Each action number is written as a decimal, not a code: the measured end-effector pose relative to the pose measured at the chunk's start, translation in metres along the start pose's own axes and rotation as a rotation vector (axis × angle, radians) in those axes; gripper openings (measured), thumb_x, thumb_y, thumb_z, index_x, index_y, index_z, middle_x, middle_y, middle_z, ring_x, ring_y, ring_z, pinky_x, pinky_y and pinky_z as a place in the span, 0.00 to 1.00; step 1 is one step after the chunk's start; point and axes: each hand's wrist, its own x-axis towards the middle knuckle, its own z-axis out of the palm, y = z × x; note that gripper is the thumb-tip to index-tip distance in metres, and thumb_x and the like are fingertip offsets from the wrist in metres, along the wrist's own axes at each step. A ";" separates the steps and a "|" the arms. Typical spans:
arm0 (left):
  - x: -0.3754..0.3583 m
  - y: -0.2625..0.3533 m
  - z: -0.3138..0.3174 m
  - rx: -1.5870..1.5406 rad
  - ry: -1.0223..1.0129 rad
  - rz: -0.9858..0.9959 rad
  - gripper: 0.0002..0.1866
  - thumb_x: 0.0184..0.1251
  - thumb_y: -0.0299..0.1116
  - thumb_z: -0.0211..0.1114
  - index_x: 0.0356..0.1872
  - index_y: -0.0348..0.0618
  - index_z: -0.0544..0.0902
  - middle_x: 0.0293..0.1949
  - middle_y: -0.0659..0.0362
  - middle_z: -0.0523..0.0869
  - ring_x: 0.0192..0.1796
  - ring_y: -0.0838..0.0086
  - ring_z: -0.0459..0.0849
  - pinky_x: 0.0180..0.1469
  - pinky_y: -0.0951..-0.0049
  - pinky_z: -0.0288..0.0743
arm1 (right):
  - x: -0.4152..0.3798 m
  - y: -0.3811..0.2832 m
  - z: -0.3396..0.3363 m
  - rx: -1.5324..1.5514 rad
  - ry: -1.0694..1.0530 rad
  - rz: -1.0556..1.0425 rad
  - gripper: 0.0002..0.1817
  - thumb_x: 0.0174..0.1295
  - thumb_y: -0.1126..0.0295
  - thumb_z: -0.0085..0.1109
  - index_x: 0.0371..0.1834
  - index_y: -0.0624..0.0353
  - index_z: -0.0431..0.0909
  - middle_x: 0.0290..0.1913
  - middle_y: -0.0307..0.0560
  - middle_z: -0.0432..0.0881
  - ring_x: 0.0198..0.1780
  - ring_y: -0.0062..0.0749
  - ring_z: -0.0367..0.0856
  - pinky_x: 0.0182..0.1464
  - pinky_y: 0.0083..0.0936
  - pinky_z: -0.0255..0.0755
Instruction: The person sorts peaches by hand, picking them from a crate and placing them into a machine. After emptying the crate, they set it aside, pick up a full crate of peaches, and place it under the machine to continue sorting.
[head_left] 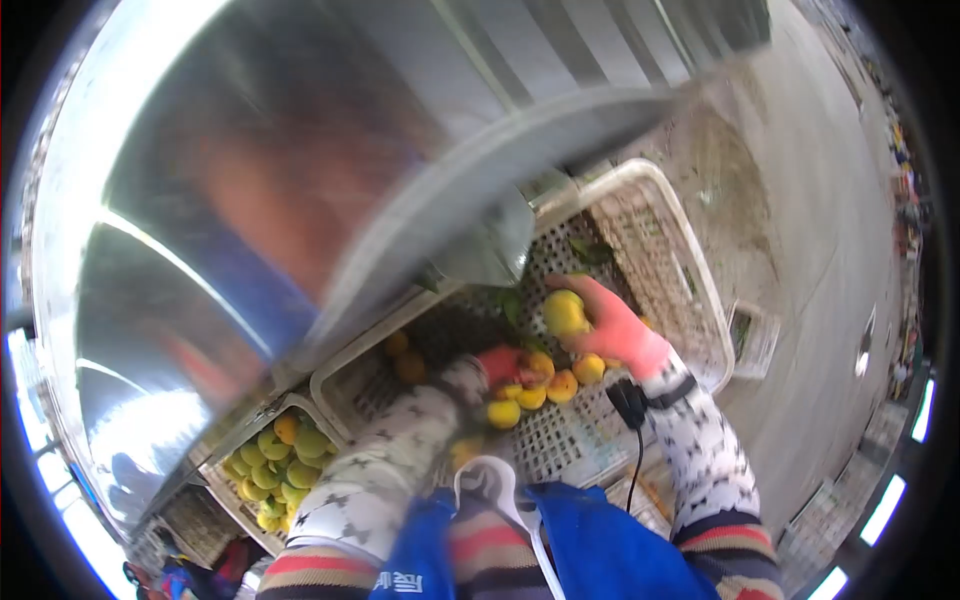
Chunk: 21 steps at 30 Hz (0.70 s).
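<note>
My right hand, in a pink-orange glove, is curled around a round yellow fruit above a large plastic crate. Lower and to the left, my left hand, gloved alike, is at an orange-yellow fruit, its fingers closed against it. Several more yellow and orange fruits lie in the crate below my hands, among them a yellow one and a blushed one. Green leaves lie on the crate's slotted bottom. A dark device with a cable is beside my right wrist.
A large shiny metal panel with a curved edge overhangs the crate at upper left. A second crate full of green-yellow fruit stands at lower left. A small light crate sits on the concrete floor at right.
</note>
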 end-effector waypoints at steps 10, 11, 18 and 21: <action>0.019 -0.066 0.109 -0.071 0.391 -0.164 0.45 0.52 0.63 0.72 0.69 0.52 0.71 0.73 0.37 0.57 0.69 0.49 0.69 0.70 0.57 0.65 | -0.001 -0.171 0.040 -0.629 0.444 -0.585 0.42 0.45 0.66 0.74 0.67 0.61 0.68 0.60 0.61 0.73 0.58 0.59 0.77 0.60 0.41 0.74; 0.014 -0.063 0.116 0.061 0.412 -0.180 0.45 0.52 0.62 0.73 0.69 0.51 0.71 0.72 0.37 0.58 0.69 0.49 0.69 0.70 0.57 0.66 | 0.007 -0.174 0.049 -0.675 0.441 -0.506 0.42 0.45 0.66 0.74 0.67 0.60 0.68 0.61 0.62 0.72 0.58 0.59 0.77 0.59 0.42 0.75; -0.027 -0.007 0.096 0.173 0.438 -0.123 0.40 0.51 0.54 0.75 0.63 0.46 0.73 0.64 0.40 0.65 0.65 0.49 0.73 0.67 0.56 0.70 | 0.021 -0.155 0.061 -0.644 0.588 -0.413 0.34 0.52 0.59 0.74 0.60 0.62 0.72 0.56 0.64 0.74 0.53 0.59 0.76 0.57 0.46 0.72; -0.028 -0.010 0.103 0.183 0.438 -0.166 0.46 0.48 0.60 0.74 0.68 0.51 0.69 0.70 0.41 0.59 0.69 0.47 0.67 0.70 0.56 0.65 | 0.022 -0.160 0.071 -0.748 0.635 -0.420 0.33 0.54 0.61 0.72 0.61 0.63 0.72 0.55 0.63 0.75 0.49 0.60 0.80 0.49 0.45 0.76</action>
